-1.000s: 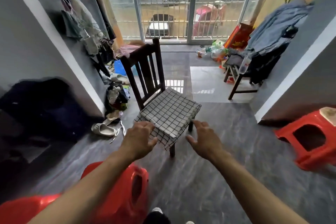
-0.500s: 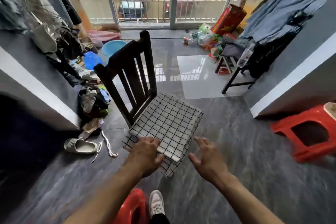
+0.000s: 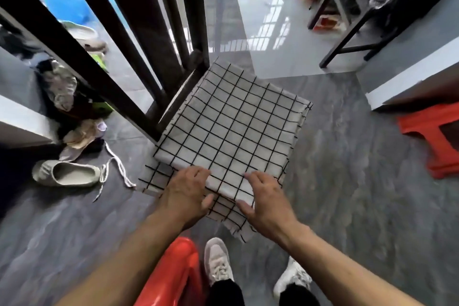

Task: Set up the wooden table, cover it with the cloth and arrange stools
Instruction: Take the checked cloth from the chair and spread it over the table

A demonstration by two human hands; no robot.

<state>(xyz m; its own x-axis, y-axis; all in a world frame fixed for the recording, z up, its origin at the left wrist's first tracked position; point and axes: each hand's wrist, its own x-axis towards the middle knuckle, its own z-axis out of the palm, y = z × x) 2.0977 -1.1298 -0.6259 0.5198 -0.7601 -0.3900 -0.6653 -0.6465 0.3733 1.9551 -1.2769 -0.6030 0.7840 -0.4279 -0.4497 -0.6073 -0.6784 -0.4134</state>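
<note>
Both hands (image 3: pixel 185 191) on folded cloth (image 3: pixel 231 126), chair seat hidden

The cloth (image 3: pixel 231 126), white with a black grid, lies folded flat in a square on a dark chair (image 3: pixel 139 40) seat, its near corner hanging over the edge. One red stool (image 3: pixel 432 136) stands right, another (image 3: pixel 173 273) near.

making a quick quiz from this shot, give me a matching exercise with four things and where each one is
Things:
1. checked cloth
2. grey slip-on shoe
3. red stool
4. left hand

Places:
A. on the floor at the right edge
B. folded on the dark chair's seat
C. on the cloth's near edge, beside the right hand
D. on the floor left of the chair, by a loose lace

Pairs: 1-B, 2-D, 3-A, 4-C
</note>
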